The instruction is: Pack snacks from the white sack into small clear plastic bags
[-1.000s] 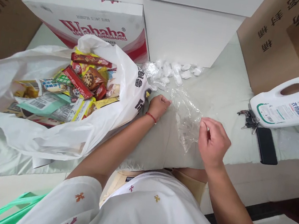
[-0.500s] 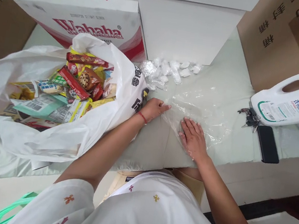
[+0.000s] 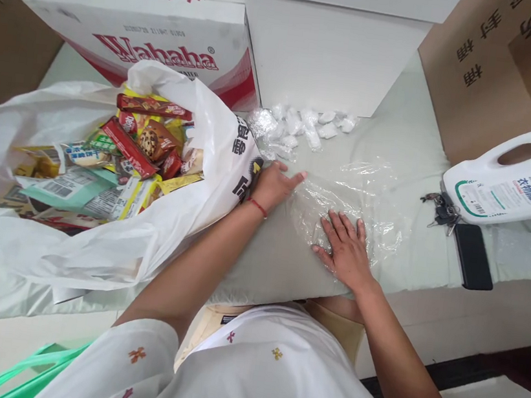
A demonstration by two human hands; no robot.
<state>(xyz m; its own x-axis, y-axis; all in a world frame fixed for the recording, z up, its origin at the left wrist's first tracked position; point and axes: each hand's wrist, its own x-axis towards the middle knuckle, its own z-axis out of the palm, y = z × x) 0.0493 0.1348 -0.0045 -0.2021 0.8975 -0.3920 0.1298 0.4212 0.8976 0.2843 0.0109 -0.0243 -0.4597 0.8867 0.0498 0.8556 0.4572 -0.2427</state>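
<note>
Crinkled clear plastic film (image 3: 324,197), perhaps a bag, lies on the pale green cloth. My right hand (image 3: 345,249) rests palm down on its near part, fingers spread. At the film's left edge is my left hand (image 3: 274,189), its thumb held apart from the fingers; nothing shows in its grasp. Beyond it sit several crumpled clear plastic wads (image 3: 295,124) in front of the white boxes. Left of that hand, a white plastic bag (image 3: 193,228) gapes wide, full of packaged snacks (image 3: 136,143) in red, yellow and green wrappers.
A white Wahaba-marked carton (image 3: 145,33) and a plain white box (image 3: 323,56) line the back. To the right are a brown carton (image 3: 508,68), a white detergent jug (image 3: 508,175), keys (image 3: 443,209) and a black phone (image 3: 473,256). A green bag (image 3: 32,370) is below left.
My left thumb has lifted away from the film's left edge, and that hand has shifted slightly away from me. My right hand has spread its fingers wider on the film, which now lies further left.
</note>
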